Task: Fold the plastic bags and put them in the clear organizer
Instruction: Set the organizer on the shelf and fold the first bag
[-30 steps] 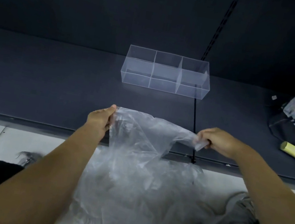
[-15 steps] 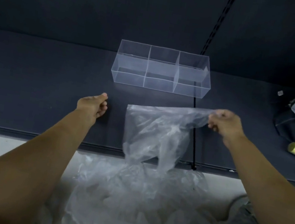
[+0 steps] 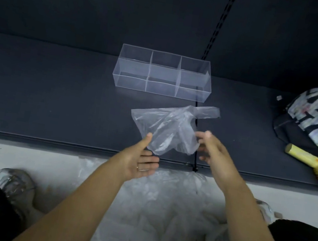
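L hand (image 3: 142,165): palm up, fingers straight and relaxed, gripping nothing, thumb tip at lower-left edge of plastic bag (image 3: 165,127). Bag is spread over dark shelf (image 3: 51,102), btwn both hands, just in front of clear organizer (image 3: 163,72). R hand (image 3: 213,150): blurred, fingers splayed, beside bag's right edge; contact unclear.

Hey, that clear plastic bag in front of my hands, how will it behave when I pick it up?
The plastic bag will probably flop and sag: it is thin, see-through and creased all over. It looks very light, so a quick move may make it drift. Its glossy film may slip from the left hand unless pinched.
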Motion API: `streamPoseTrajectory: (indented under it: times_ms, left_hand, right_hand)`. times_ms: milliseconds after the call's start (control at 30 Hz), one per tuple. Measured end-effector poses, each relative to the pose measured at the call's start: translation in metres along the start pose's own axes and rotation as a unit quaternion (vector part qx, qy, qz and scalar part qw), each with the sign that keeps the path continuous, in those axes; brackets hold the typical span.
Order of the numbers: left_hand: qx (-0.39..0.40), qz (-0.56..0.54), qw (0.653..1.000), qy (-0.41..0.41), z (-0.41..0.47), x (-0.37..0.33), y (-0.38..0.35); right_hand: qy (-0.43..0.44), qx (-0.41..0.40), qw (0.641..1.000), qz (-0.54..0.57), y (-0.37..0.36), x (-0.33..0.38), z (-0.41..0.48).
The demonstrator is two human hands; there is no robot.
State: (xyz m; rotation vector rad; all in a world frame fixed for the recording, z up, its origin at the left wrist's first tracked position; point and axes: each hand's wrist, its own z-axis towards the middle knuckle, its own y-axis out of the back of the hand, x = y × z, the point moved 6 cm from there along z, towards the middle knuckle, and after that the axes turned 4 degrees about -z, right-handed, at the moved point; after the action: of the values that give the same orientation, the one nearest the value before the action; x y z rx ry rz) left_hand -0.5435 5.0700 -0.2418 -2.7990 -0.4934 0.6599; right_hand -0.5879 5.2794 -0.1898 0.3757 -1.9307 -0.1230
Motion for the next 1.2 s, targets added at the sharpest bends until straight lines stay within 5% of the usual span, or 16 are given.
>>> streamPoseTrajectory:
  times_ms: [133,500,767,967,1100,1200]
  left_hand:
    - [-0.026,-0.008,0.999,-0.034,-0.007,0.0,-0.012]
    - [-0.162,-0.058,0.976,-0.131,0.002,-0.01,0.038]
    - [-0.272,0.057,0.938,-0.209,0.02,-0.041,0.087]
    - [-0.261,0.161,0.923,-0.232,0.018,-0.027,0.086]
    - [-0.17,0.197,0.955,-0.139,0.013,-0.016,0.075]
    - [-0.129,0.226,0.96,-0.102,0.01,-0.03,0.066]
  right_hand:
    - [-0.009,-0.026,0.996,-0.082,-0.006,-0.008,-0.002]
    - [-0.09,-0.157,0.977,0.111,0.015,-0.044,0.004]
    - [-0.123,-0.202,0.969,0.067,0.076,-0.075,0.021]
    - [-0.183,-0.286,0.94,-0.04,0.08,-0.094,0.026]
    - [-0.204,-0.334,0.899,-0.199,0.078,-0.092,0.014]
    - [-0.2,-0.354,0.89,-0.205,0.071,-0.084,0.005]
